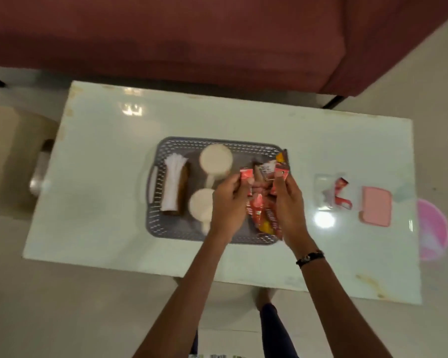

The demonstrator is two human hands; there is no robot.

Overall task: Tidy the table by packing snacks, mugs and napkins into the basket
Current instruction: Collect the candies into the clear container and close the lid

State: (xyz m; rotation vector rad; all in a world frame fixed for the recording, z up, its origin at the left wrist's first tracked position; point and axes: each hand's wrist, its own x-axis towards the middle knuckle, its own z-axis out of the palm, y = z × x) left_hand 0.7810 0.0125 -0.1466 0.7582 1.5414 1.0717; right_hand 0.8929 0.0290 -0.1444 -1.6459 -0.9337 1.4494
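A grey perforated basket (pixel 171 229) sits mid-table. At its left end lie white napkins (pixel 171 184) in a brown holder. Two white mugs stand beside them, one behind (pixel 216 159) and one in front (pixel 201 205). Red snack packets (pixel 262 214) fill the right end of the basket. My left hand (pixel 229 202) and my right hand (pixel 289 202) are both over that end, each pinching an end of the same red snack packet (pixel 265 173). My hands hide part of the packets beneath them.
To the right of the basket on the glossy white table (pixel 101 151) lies a clear container (pixel 321 188) with red packets (pixel 340 193) in it and a pink lid (pixel 376 210). A pink bowl (pixel 433 229) shows at the right edge. A maroon sofa (pixel 192 34) stands behind.
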